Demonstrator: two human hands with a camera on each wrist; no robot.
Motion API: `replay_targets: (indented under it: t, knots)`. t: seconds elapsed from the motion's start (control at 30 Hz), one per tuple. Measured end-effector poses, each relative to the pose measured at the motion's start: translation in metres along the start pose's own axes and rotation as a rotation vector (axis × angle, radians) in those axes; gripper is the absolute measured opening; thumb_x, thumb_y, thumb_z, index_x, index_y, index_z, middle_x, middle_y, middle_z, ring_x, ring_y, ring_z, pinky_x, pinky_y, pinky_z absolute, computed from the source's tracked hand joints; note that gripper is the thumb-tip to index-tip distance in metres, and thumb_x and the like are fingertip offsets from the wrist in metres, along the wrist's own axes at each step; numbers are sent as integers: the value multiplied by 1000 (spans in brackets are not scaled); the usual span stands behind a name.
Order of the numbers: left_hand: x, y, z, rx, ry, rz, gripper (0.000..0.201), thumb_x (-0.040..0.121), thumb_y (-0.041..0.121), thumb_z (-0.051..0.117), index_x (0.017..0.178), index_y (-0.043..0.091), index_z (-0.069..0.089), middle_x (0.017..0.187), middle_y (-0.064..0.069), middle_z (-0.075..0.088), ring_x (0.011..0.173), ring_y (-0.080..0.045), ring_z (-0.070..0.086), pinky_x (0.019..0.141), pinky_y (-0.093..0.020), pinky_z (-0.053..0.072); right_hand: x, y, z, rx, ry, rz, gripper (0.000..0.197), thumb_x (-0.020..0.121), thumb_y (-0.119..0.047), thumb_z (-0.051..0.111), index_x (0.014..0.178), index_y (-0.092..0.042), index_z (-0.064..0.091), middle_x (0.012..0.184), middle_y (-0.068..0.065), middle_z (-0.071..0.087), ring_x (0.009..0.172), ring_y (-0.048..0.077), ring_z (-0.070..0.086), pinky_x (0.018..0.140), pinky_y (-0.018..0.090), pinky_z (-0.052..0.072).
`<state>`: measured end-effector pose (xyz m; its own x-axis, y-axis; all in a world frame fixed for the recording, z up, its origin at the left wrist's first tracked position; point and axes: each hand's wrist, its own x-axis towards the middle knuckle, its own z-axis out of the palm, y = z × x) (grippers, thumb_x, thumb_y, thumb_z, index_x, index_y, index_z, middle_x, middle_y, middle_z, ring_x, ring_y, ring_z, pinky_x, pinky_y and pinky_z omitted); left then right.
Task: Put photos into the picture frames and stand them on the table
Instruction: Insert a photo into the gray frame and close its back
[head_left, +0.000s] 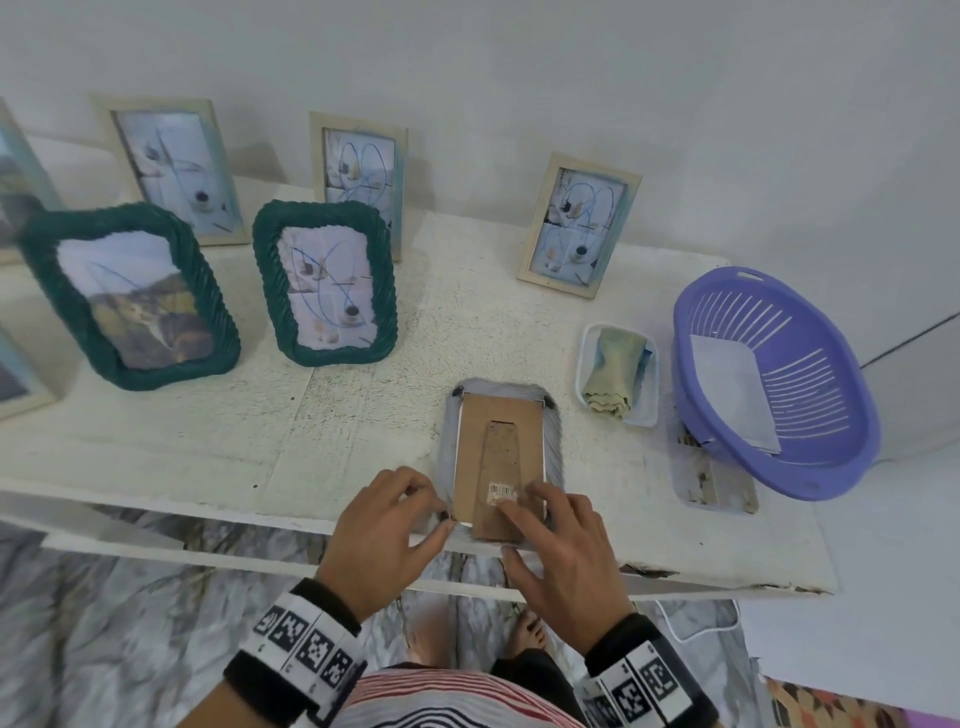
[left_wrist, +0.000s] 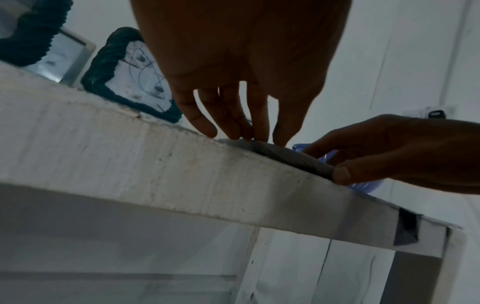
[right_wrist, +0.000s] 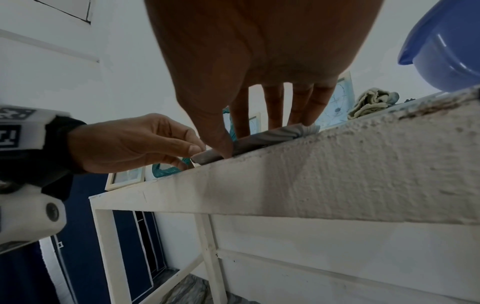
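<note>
A grey picture frame (head_left: 450, 457) lies face down at the table's front edge, its brown cardboard back (head_left: 472, 441) and stand facing up. My left hand (head_left: 441, 512) pinches a small black clip (head_left: 445, 516) at the frame's near left corner. My right hand (head_left: 511, 530) presses straight fingers on the cardboard near a barcode sticker, with its thumb against the frame's front edge. In the left wrist view, the left hand (left_wrist: 233, 131) touches the frame (left_wrist: 293, 158) from above. The right wrist view shows the right hand (right_wrist: 254, 137) on the frame (right_wrist: 272, 133). No photo is visible in it.
Two green woven frames (head_left: 130, 296) (head_left: 324, 283) and several pale wooden frames (head_left: 579, 226) stand with photos at the back. A white tray (head_left: 584, 364) holds a folded cloth (head_left: 618, 374). A purple basket (head_left: 810, 364) with paper sits at the right.
</note>
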<state>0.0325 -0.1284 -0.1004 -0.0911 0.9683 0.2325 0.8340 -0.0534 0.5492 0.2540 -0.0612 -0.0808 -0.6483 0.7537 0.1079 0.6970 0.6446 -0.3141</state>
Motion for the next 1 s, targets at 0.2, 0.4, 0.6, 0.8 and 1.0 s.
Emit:
replay_targets:
  t: [0.2,0.4,0.6,0.8,1.0]
  knots:
    - [-3,0,4,-167,-8,-75,29,87,46,55,94,27,76,93,19,54,88,0,52,72,-18,45,-1,0,1,18,-5,11,41,80,-38,61,120,-29,54,121,3,56,96,24,53,73,36,51]
    - [-3,-2,6,-261,18,-120,29,83,49,60,83,25,75,89,18,56,87,-3,56,74,-18,45,-1,3,2,27,-11,6,40,81,-38,62,120,-29,58,123,2,56,97,24,52,74,36,50]
    - [-1,-4,4,-311,-33,-123,26,83,47,61,81,25,75,88,19,56,87,-3,57,75,-20,47,0,4,1,26,-16,-6,39,82,-39,59,120,-29,59,122,3,56,97,24,52,73,35,51]
    - [9,-6,-4,-270,-119,-90,23,87,50,58,88,32,73,93,22,53,94,-1,54,79,-17,43,-1,5,-1,12,-48,-7,39,83,-39,58,121,-28,62,123,3,56,96,24,52,73,35,51]
    - [43,-5,-9,-88,-120,28,41,91,56,51,125,34,60,138,12,45,127,-8,38,100,-31,36,12,5,-22,150,-39,-2,44,84,-53,57,123,-33,57,114,-6,56,90,15,51,74,31,48]
